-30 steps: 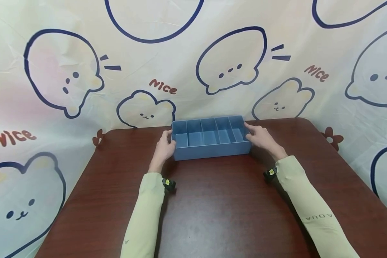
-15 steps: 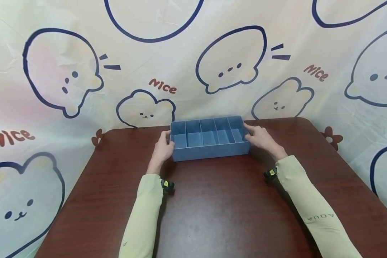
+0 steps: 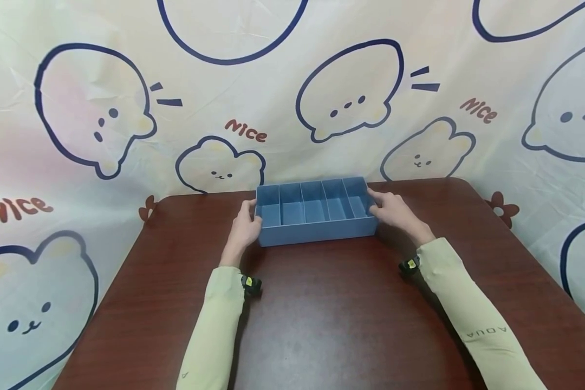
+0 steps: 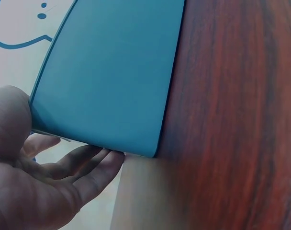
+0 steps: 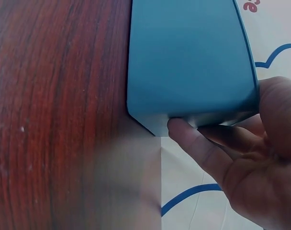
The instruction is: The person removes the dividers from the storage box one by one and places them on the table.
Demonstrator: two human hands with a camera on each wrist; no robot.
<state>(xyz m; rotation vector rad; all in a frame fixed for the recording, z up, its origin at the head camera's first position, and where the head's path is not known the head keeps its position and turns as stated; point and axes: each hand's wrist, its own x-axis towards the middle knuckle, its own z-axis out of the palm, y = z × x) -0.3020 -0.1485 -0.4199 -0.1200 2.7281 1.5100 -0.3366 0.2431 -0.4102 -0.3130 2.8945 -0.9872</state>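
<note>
A blue divided storage box [image 3: 318,233] sits on the brown table near its far edge, open at the top, with several bare compartments in a row. My left hand [image 3: 244,229] grips its left end, thumb by the front corner. At the opposite end, my right hand [image 3: 396,211] holds the box with the index finger along the upper edge. The left wrist view has the front wall of the box [image 4: 112,72] close up, with fingertips [image 4: 116,157] against the end wall. In the right wrist view, fingers [image 5: 181,129] touch the other end wall.
The dark wooden table [image 3: 302,314] extends toward me under both forearms. Right behind its far edge hangs a pale curtain [image 3: 283,108] with cartoon outlines, which also runs along both sides. A small black wrist camera [image 3: 251,284] is on the left wrist.
The box has shifted slightly to the left and toward me, its left end a little more than its right. Both hands keep hold of it throughout.
</note>
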